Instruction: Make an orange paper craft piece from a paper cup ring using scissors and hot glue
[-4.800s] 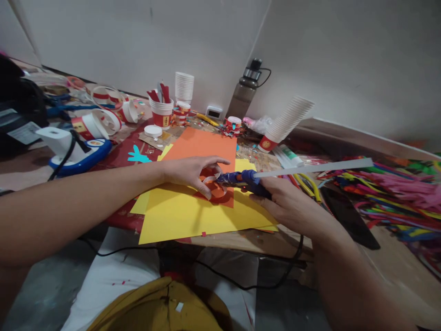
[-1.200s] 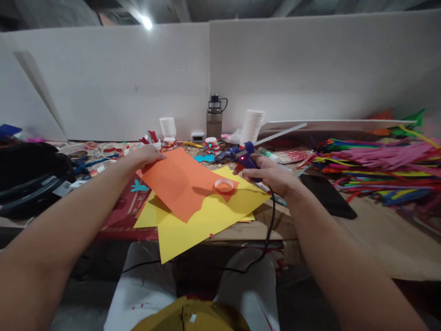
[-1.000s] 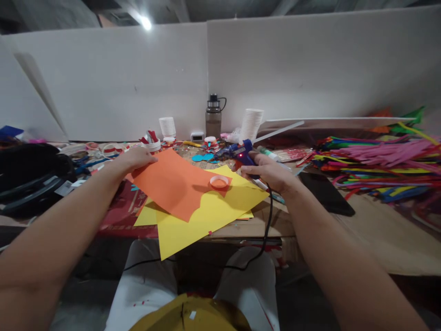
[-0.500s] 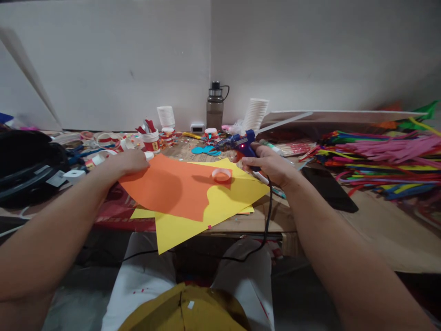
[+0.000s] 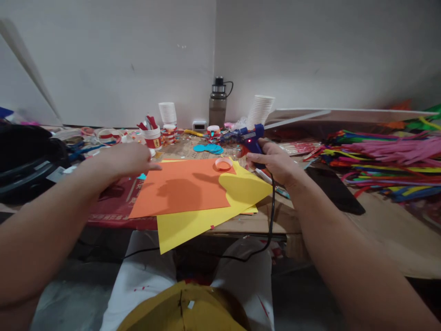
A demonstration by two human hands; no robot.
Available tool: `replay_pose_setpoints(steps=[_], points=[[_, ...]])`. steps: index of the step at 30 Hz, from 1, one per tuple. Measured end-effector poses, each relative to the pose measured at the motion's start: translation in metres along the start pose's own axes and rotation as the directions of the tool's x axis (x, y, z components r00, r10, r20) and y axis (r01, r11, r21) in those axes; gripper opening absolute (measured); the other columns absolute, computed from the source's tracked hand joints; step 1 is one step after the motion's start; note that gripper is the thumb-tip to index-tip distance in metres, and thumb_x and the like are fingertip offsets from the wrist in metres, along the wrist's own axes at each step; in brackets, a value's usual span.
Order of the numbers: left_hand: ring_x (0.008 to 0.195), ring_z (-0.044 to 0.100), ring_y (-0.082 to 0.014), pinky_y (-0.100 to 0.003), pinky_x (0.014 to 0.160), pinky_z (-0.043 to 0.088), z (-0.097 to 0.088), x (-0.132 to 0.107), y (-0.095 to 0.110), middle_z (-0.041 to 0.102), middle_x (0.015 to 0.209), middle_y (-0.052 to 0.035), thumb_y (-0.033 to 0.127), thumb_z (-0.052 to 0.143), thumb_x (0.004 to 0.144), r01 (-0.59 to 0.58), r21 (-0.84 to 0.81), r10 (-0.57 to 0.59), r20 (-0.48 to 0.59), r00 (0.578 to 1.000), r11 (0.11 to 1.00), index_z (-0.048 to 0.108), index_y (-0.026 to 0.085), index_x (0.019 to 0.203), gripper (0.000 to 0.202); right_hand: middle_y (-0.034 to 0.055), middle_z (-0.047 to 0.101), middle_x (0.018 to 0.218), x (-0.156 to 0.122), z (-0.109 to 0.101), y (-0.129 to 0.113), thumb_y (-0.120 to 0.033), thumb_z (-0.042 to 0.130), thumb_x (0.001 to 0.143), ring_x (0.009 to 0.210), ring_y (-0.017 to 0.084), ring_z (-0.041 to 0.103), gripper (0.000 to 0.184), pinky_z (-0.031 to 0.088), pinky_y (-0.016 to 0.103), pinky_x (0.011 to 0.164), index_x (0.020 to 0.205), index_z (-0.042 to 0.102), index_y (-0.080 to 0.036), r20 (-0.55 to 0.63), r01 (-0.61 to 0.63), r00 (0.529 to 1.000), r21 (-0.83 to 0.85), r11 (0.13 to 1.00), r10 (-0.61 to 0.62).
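Observation:
My right hand (image 5: 274,161) grips a blue hot glue gun (image 5: 254,139) by its handle. Its red light is on, a long translucent glue stick (image 5: 296,119) sticks out behind, and a black cord hangs down. My left hand (image 5: 129,158) is over the left part of an orange paper sheet (image 5: 186,184), one digit held out and apart from the others; no object shows in it. The orange sheet lies on yellow paper (image 5: 193,230). On its far right corner rests a small pale paper ring (image 5: 223,164).
Behind the paper are blue discs (image 5: 208,148), a cup of red-handled tools (image 5: 151,137), a bottle (image 5: 218,103) and stacked white cups (image 5: 261,110). Pipe cleaners (image 5: 389,161) and a dark phone (image 5: 334,189) lie right. A black bag (image 5: 25,165) is at left.
The orange sheet has turned and now lies flatter and squarer on the yellow paper. My left hand has come off its corner. The glue gun stays in my right hand, nearly still.

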State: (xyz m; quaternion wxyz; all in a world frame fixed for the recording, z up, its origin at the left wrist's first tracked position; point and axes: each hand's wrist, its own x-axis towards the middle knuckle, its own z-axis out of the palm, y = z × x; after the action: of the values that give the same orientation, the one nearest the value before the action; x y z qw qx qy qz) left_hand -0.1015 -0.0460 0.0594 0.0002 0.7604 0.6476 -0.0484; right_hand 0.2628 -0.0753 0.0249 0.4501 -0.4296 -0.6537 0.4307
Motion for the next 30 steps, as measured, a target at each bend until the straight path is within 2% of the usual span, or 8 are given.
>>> replay_pose_setpoints(steps=[2, 4, 7, 10, 15, 20, 24, 30], points=[[0.072, 0.061, -0.0247, -0.033, 0.072, 0.042, -0.006, 0.014, 0.02, 0.057, 0.055, -0.007, 0.057, 0.059, 0.079, -0.093, 0.034, 0.093, -0.002, 0.996, 0.995, 0.06, 0.018, 0.052, 0.047, -0.0018, 0.059, 0.073, 0.001, 0.003, 0.0, -0.031, 0.072, 0.07, 0.058, 0.011, 0.048, 0.03, 0.04, 0.027, 0.056, 0.093, 0.057, -0.021, -0.059, 0.011, 0.998, 0.001, 1.0, -0.011], [0.075, 0.063, -0.0217, -0.031, 0.072, 0.043, -0.006, 0.032, 0.044, 0.064, 0.065, -0.0057, 0.052, 0.056, 0.083, -0.21, -0.138, 0.202, -0.07, 0.977, 0.968, 0.067, 0.018, 0.067, 0.039, -0.0027, 0.058, 0.072, 0.004, 0.005, 0.001, -0.03, 0.072, 0.069, 0.058, 0.011, 0.047, 0.03, 0.04, 0.027, 0.056, 0.093, 0.055, -0.022, -0.132, 0.025, 0.991, 0.001, 1.0, -0.025], [0.079, 0.065, -0.0172, -0.028, 0.074, 0.046, 0.005, 0.061, 0.077, 0.071, 0.086, -0.0062, 0.043, 0.048, 0.09, -0.418, -0.473, 0.375, -0.188, 0.908, 0.775, 0.068, 0.016, 0.09, 0.034, -0.0024, 0.058, 0.076, 0.011, 0.004, -0.002, -0.029, 0.072, 0.069, 0.061, 0.012, 0.048, 0.034, 0.041, 0.027, 0.057, 0.098, 0.055, -0.024, -0.19, 0.069, 0.98, 0.01, 0.998, -0.066], [0.094, 0.064, -0.0179, -0.029, 0.083, 0.047, 0.022, 0.082, 0.099, 0.071, 0.105, -0.0087, 0.038, 0.052, 0.088, -0.542, -0.484, 0.437, -0.321, 0.84, 0.687, 0.067, 0.014, 0.105, 0.032, -0.0007, 0.058, 0.078, 0.019, 0.0, -0.009, -0.027, 0.07, 0.07, 0.066, 0.014, 0.05, 0.033, 0.043, 0.028, 0.06, 0.1, 0.055, -0.024, -0.237, 0.13, 0.963, -0.023, 0.991, -0.132], [0.113, 0.061, -0.0186, -0.027, 0.095, 0.046, 0.043, 0.094, 0.116, 0.062, 0.132, -0.0062, 0.043, 0.061, 0.083, -0.552, -0.549, 0.569, -0.16, 0.807, 0.628, 0.054, 0.02, 0.132, 0.054, 0.0007, 0.057, 0.078, 0.026, -0.001, -0.014, -0.028, 0.065, 0.075, 0.067, 0.014, 0.05, 0.025, 0.044, 0.03, 0.063, 0.098, 0.055, -0.024, -0.282, 0.161, 0.942, -0.1, 0.982, -0.184], [0.126, 0.053, -0.0245, -0.031, 0.105, 0.041, 0.057, 0.098, 0.119, 0.053, 0.143, -0.008, 0.037, 0.076, 0.066, -0.588, -0.627, 0.661, -0.151, 0.735, 0.511, 0.042, 0.02, 0.143, 0.086, -0.0015, 0.06, 0.079, 0.021, 0.002, 0.006, -0.029, 0.067, 0.073, 0.062, 0.011, 0.049, 0.024, 0.042, 0.027, 0.059, 0.093, 0.056, -0.022, -0.252, 0.135, 0.958, -0.028, 0.99, -0.137], [0.132, 0.048, -0.0257, -0.034, 0.109, 0.038, 0.063, 0.103, 0.118, 0.048, 0.147, -0.0091, 0.036, 0.078, 0.064, -0.61, -0.675, 0.707, -0.182, 0.683, 0.415, 0.041, 0.02, 0.145, 0.091, -0.0023, 0.063, 0.081, 0.018, 0.001, 0.013, -0.03, 0.071, 0.072, 0.06, 0.01, 0.05, 0.026, 0.042, 0.025, 0.056, 0.093, 0.058, -0.021, -0.22, 0.087, 0.971, -0.034, 0.996, -0.092], [0.128, 0.053, -0.024, -0.035, 0.106, 0.043, 0.066, 0.107, 0.121, 0.051, 0.145, -0.0084, 0.032, 0.073, 0.069, -0.551, -0.76, 0.705, -0.179, 0.687, 0.343, 0.042, 0.024, 0.144, 0.082, -0.0006, 0.067, 0.088, 0.016, -0.003, 0.009, -0.029, 0.07, 0.073, 0.06, 0.01, 0.051, 0.026, 0.044, 0.024, 0.056, 0.095, 0.057, -0.022, -0.22, 0.104, 0.97, 0.01, 0.994, -0.1]])
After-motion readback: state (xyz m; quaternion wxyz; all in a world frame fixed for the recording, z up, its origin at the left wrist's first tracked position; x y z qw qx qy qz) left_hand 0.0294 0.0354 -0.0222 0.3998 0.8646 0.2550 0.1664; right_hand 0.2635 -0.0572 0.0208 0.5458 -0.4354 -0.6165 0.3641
